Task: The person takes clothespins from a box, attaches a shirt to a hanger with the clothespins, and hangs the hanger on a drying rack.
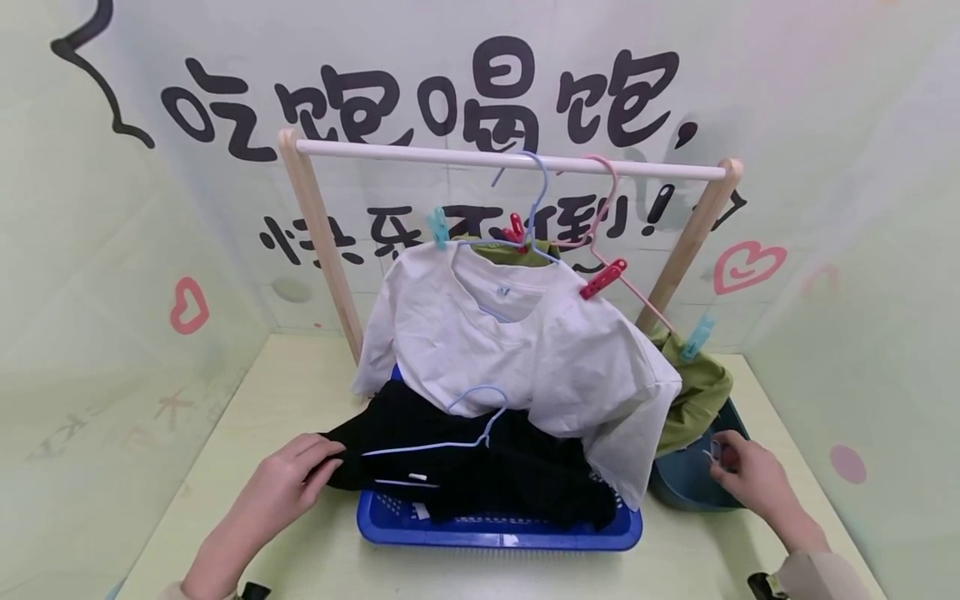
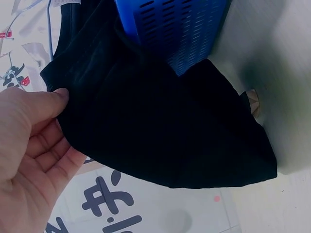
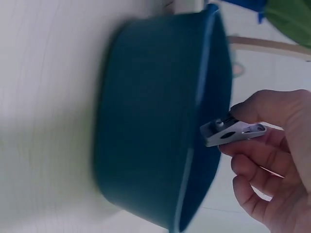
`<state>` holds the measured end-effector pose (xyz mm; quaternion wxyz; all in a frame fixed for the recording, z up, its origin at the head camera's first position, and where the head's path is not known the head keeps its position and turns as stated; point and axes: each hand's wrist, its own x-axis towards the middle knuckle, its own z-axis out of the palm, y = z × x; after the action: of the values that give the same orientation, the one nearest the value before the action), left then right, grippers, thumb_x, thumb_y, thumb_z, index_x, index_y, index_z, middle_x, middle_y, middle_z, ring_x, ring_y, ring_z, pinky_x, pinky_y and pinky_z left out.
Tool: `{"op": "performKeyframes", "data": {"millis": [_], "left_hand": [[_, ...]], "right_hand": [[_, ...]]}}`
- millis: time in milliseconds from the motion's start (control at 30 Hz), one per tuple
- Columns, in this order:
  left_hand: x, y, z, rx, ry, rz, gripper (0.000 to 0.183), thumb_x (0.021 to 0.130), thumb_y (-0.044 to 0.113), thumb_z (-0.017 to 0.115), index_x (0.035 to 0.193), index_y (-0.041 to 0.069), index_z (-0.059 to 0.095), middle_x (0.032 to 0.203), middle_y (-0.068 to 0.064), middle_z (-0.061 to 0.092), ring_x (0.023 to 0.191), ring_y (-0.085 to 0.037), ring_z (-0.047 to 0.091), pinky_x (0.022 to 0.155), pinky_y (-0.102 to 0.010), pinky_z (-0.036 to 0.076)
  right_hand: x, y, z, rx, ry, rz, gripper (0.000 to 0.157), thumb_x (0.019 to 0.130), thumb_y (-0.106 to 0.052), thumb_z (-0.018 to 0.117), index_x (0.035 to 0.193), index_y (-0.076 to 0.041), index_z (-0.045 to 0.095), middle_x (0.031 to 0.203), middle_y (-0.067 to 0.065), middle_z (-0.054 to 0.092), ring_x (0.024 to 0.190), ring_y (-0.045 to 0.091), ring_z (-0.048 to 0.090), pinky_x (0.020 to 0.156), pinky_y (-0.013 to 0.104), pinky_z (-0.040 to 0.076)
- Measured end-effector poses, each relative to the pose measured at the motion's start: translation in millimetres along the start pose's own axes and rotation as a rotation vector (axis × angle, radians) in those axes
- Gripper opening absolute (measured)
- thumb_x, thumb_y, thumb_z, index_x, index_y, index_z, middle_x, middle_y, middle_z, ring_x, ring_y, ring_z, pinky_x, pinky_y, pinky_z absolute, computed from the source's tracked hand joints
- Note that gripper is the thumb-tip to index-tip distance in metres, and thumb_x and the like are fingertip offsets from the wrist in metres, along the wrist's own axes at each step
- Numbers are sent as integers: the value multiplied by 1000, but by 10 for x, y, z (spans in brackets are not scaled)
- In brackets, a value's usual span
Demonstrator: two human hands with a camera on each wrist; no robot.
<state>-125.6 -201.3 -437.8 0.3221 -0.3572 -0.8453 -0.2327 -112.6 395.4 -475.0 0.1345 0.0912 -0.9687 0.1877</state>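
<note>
My left hand (image 1: pixel 288 473) pinches the shoulder edge of a black garment (image 1: pixel 525 479) between thumb and fingers. The garment lies over a blue perforated basket (image 1: pixel 502 537), and its side hangs down in the left wrist view. A light-blue hanger (image 1: pixel 420 447) rests with its hook on the black cloth, partly hidden by it. At the right, my right hand (image 1: pixel 757 479) holds a pale clothespin (image 3: pixel 233 132) between thumb and index finger. It is over the rim of a teal basin (image 3: pixel 146 111), with the other fingers loosely bent.
A wooden rack (image 1: pixel 322 250) with a white rod (image 1: pixel 420 152) stands behind the basket. From it hangs a white shirt (image 1: pixel 480 342) with a red clothespin (image 1: pixel 603 279) and a turquoise clothespin (image 1: pixel 438 227). Behind is a green garment (image 1: pixel 697 392) on a pink hanger (image 1: pixel 637 292).
</note>
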Motion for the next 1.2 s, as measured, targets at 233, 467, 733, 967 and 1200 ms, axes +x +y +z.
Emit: {"op": "performKeyframes", "data": {"millis": [233, 467, 733, 967, 1200], "left_hand": [[-14, 1, -21, 8, 14, 7, 47, 100, 36, 39, 84, 3, 68, 81, -1, 63, 68, -16, 61, 60, -23, 50], [-23, -8, -25, -7, 11, -5, 48, 100, 38, 39, 84, 4, 68, 79, -1, 63, 67, -14, 60, 59, -21, 49], [14, 6, -45, -20, 38, -9, 46, 98, 38, 43, 81, 4, 67, 77, -1, 62, 65, -14, 58, 56, -22, 47], [6, 10, -59, 1, 52, -33, 47, 97, 41, 43, 78, 5, 66, 75, -1, 62, 66, -16, 60, 57, -26, 49], [-10, 8, -77, -23, 42, -37, 45, 98, 37, 42, 81, 4, 66, 78, -1, 62, 68, -15, 59, 58, -23, 49]], "right_hand": [[-89, -287, -139, 61, 147, -39, 36, 64, 3, 77, 97, 2, 62, 67, -6, 59, 58, 0, 53, 49, 25, 42], [-133, -694, -221, 178, 312, -135, 39, 60, 5, 81, 96, 0, 66, 69, -2, 63, 62, -4, 57, 58, 9, 45], [-19, -1316, -164, 365, 371, -331, 47, 51, 9, 83, 95, 0, 68, 73, 2, 64, 64, 5, 59, 58, 11, 46], [153, -1938, -98, 512, 287, -374, 40, 61, 6, 78, 98, -3, 67, 76, 0, 63, 64, 10, 59, 61, 15, 48], [415, -2490, 99, 743, 280, -537, 39, 67, 3, 78, 104, -2, 65, 79, 5, 65, 66, 13, 61, 62, 19, 50]]}}
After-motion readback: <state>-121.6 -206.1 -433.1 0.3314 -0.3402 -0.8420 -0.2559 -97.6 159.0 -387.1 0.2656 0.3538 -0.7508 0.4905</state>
